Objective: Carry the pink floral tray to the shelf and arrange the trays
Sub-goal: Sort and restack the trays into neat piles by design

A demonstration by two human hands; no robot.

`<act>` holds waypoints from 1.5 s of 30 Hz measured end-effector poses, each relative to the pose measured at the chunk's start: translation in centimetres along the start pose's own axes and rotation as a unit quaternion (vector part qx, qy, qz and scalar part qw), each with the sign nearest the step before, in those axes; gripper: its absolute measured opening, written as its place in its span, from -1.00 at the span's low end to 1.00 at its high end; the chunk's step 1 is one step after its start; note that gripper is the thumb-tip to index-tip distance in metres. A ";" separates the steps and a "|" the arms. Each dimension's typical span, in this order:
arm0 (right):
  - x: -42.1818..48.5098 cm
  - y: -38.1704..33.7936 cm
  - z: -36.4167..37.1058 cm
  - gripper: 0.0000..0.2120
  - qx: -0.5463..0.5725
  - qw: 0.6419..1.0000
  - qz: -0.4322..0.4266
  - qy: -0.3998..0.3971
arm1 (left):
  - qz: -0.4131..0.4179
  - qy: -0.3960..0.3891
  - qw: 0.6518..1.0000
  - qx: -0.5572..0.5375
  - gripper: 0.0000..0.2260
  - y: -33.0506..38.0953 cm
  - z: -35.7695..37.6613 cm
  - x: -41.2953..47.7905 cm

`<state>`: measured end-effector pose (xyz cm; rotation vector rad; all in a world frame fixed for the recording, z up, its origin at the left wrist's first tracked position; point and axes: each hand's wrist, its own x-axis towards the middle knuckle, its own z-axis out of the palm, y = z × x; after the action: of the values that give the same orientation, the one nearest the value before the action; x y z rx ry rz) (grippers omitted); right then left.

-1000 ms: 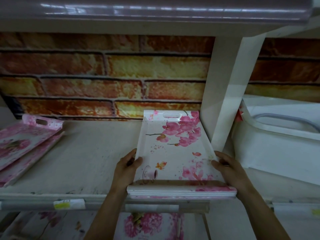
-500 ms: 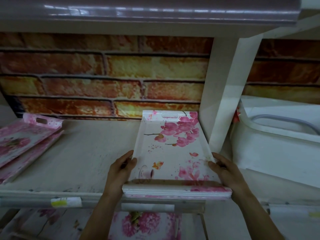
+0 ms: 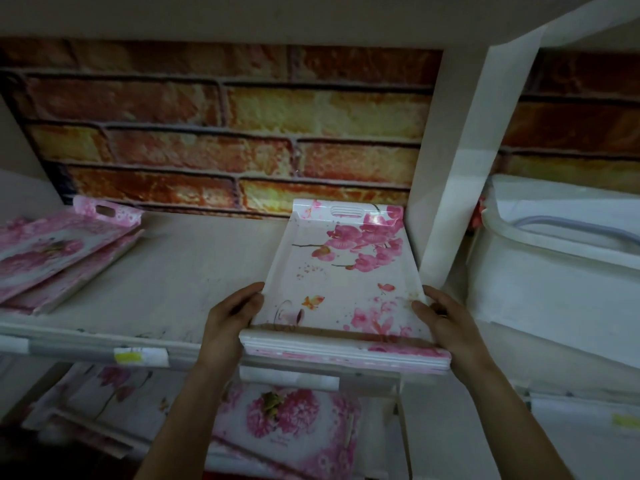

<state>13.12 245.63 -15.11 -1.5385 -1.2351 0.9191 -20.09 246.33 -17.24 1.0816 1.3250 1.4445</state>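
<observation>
I held the pink floral tray (image 3: pixel 343 282) by its two long sides near the front corners. My left hand (image 3: pixel 230 317) gripped the left rim, and my right hand (image 3: pixel 446 320) gripped the right rim with the thumb hooked over the edge. The tray sat at the right end of the shelf (image 3: pixel 166 271), just beside the white upright (image 3: pixel 460 168). Its slotted handle end was back by the brick-patterned wall (image 3: pixel 225 126) and its near end stuck out past the shelf's front lip. The near edge showed several layered rims, so it was a stack, but I could not count them. A teacup, two butterflies and orchid sprays were printed on it. I could read no words on it.

There were three tags on the shelf edges. One had a yellow patch (image 3: pixel 138 356), one was plain white (image 3: pixel 287 379) under the tray, and one was yellow (image 3: pixel 625 420) at the far right. All three were too blurred to read.

At the left end lay two pink trays (image 3: pixel 52 258), one on the other and askew. On the shelf below I made out two more. One (image 3: pixel 284 420) bore a big pink bloom and small lettering I could not read, and the other (image 3: pixel 114 393) had a flowering branch. One white plastic tub (image 3: pixel 554 271) stood in the next bay.
</observation>
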 end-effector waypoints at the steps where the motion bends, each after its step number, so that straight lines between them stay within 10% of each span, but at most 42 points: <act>1: 0.1 0.0 -0.1 -0.72 -0.011 1.000 -0.002 -0.003 | -0.008 0.004 1.000 -0.013 -0.82 0.0 0.0 -0.1; 24: -3.9 -4.7 2.4 -0.74 -0.312 0.939 -0.141 -0.031 | 0.001 0.016 0.999 -0.033 -0.76 1.8 -3.6 -4.8; 45: -14.1 -7.3 17.6 -0.78 -0.166 0.951 -0.199 -0.166 | -0.034 0.059 0.997 -0.039 -0.80 0.6 -17.7 -11.9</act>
<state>-8.43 235.97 -13.20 -1.3367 -1.9425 0.7429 -34.36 230.56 -18.09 0.9042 1.3619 1.5166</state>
